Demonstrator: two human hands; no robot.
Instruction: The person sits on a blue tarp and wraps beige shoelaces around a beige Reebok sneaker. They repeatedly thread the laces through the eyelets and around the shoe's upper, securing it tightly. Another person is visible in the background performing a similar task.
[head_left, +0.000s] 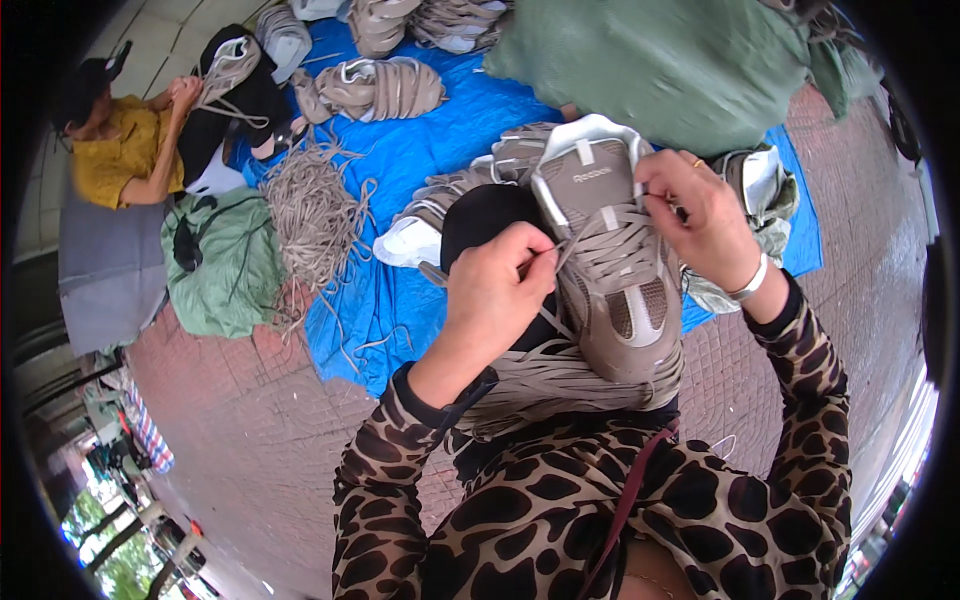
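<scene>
A taupe running sneaker [610, 285] with a pale lining rests on my lap, toe pointing toward me. Flat taupe laces [615, 240] cross its tongue in several rows. At the sneaker's left side, my left hand [500, 285] is closed, thumb and forefinger pinching a shoelace. My right hand [702, 210] is closed at the right edge of the upper, near the top eyelets; whether a lace end is also between its fingertips is hidden. Beneath the toe, a thick bundle of taupe laces [540, 385] lies across my lap.
Bundled sneakers [380, 90] lie on a blue tarp [470, 125]. A heap of loose laces [315, 205] and a green bag [225, 265] are at left. A large green sack [650, 70] stands ahead. Far left, a person in yellow [125, 150] handles another sneaker [230, 68].
</scene>
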